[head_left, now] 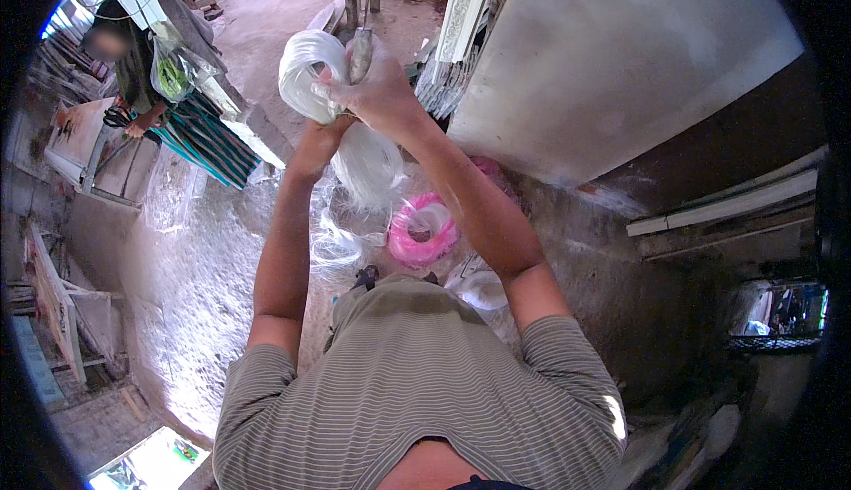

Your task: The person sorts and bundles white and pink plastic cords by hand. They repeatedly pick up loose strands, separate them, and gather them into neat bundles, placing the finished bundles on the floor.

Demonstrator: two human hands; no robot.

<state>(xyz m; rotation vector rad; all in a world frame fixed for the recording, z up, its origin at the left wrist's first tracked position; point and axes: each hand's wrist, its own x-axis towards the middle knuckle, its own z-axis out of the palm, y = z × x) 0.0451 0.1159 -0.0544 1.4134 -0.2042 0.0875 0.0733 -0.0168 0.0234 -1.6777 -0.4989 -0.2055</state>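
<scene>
In front of me I hold up a thick looped hank of glossy white strands (306,69). My left hand (321,143) is closed round its lower part, the fingers partly hidden by the strands. My right hand (381,91) grips the hank's right side, with the thumb laid across it. Against the right fingers is a grey, worn, rounded piece (361,54), below a thin upright rod; I cannot tell whether the hand holds it too. Loose white strands (368,167) hang below my hands.
On the floor by my feet lie a pink coil (424,230), loose clear strands (335,246) and a white coil (483,289). A large pale panel (612,65) leans at the right. At the left a person (133,82) stands near a green bag (173,73) hung on a post.
</scene>
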